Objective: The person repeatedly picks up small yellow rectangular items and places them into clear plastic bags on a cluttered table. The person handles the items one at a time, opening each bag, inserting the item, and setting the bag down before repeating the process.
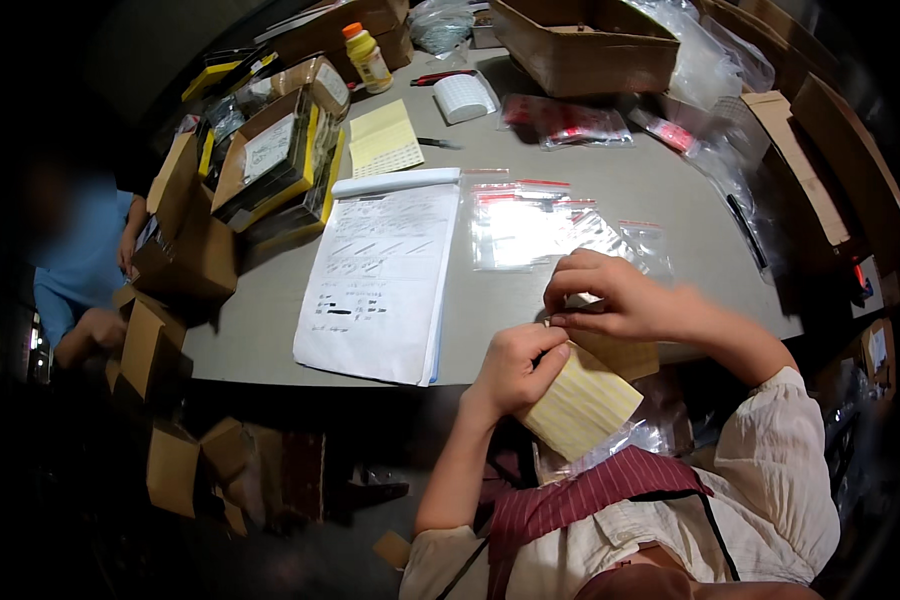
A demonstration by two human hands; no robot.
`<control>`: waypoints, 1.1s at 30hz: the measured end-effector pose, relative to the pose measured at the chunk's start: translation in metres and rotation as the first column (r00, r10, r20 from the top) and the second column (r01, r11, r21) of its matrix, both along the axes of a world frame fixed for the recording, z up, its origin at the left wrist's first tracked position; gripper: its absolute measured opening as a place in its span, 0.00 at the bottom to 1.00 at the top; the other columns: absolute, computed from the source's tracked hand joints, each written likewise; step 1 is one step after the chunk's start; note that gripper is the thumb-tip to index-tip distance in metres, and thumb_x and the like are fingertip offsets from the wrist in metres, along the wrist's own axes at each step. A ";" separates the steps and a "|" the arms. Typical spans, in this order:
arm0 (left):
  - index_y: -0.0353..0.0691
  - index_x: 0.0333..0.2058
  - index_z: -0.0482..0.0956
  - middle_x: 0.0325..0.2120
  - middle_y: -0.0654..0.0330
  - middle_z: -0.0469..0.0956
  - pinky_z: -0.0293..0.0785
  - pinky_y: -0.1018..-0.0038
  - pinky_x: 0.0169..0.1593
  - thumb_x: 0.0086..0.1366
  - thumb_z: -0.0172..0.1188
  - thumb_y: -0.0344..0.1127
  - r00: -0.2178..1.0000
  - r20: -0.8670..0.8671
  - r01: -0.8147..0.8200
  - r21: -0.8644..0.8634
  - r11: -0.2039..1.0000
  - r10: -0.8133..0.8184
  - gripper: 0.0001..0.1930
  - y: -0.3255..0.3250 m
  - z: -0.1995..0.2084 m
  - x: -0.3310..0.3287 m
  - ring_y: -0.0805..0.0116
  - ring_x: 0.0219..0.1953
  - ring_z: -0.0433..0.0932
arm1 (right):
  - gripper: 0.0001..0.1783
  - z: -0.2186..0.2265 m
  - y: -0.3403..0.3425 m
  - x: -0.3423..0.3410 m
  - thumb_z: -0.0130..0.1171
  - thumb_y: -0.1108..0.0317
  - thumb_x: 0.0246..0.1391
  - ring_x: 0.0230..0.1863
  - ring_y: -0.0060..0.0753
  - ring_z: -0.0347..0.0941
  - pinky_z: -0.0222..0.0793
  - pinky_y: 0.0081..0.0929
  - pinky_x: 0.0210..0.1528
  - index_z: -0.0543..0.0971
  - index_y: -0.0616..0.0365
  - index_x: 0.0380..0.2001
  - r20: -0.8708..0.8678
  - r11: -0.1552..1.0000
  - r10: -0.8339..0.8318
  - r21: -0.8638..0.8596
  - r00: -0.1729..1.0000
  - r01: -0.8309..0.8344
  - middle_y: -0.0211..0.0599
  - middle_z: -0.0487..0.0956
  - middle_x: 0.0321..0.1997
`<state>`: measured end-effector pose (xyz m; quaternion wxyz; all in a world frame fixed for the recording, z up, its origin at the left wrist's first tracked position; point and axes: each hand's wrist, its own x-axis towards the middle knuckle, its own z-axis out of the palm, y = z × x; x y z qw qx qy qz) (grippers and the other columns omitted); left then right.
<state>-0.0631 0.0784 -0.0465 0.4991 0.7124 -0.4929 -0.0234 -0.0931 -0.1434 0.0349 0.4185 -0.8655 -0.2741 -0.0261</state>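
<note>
My left hand [520, 365] is closed on a yellow striped sheet [588, 402], which looks like a sheet of sticker labels, in front of my chest at the table's near edge. My right hand [610, 298] is bent in a pinch at the sheet's upper end, close to my left fingertips. Whatever sits between its fingers is too small or hidden to name. Just beyond it, several clear zip bags with red seals [525, 228] lie overlapped on the grey table [260, 335]. To their left rests a notepad with handwriting [380, 275].
Behind the notepad are a yellow label sheet [385, 135], a pen [438, 143] and a yellow bottle with orange cap [368, 60]. Cardboard boxes [580, 55] line the far and right edges. Opened cartons [185, 245] stand at left, beside another person in blue [85, 240].
</note>
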 end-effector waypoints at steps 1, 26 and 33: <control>0.33 0.33 0.81 0.23 0.47 0.77 0.72 0.60 0.33 0.66 0.61 0.33 1.000 -0.022 -0.009 -0.017 1.000 0.009 0.08 -0.002 -0.001 0.000 0.49 0.27 0.78 | 0.10 0.001 -0.002 -0.002 0.68 0.70 0.55 0.45 0.41 0.77 0.73 0.37 0.49 0.81 0.59 0.40 0.061 1.000 0.008 0.006 0.998 -0.009 0.39 0.82 0.40; 0.25 0.34 0.81 0.31 0.56 0.82 0.73 0.74 0.40 0.64 0.54 0.33 0.702 -0.711 -0.376 -0.414 0.829 -0.037 0.14 0.019 0.005 -0.006 0.69 0.34 0.78 | 0.35 0.004 -0.141 -0.039 0.77 0.48 0.48 0.46 0.62 0.77 0.71 0.48 0.46 0.74 0.66 0.44 -0.163 0.717 -0.513 -0.622 0.843 0.316 0.56 0.80 0.38; 0.24 0.35 0.81 0.30 0.53 0.82 0.72 0.77 0.40 0.64 0.51 0.39 0.601 -0.783 -0.442 -0.494 0.749 -0.162 0.19 0.011 0.014 -0.002 0.68 0.33 0.78 | 0.26 0.008 -0.088 -0.099 0.67 0.48 0.60 0.39 0.57 0.78 0.72 0.46 0.41 0.78 0.63 0.42 -0.348 0.912 -0.041 -0.396 0.937 -0.107 0.50 0.81 0.35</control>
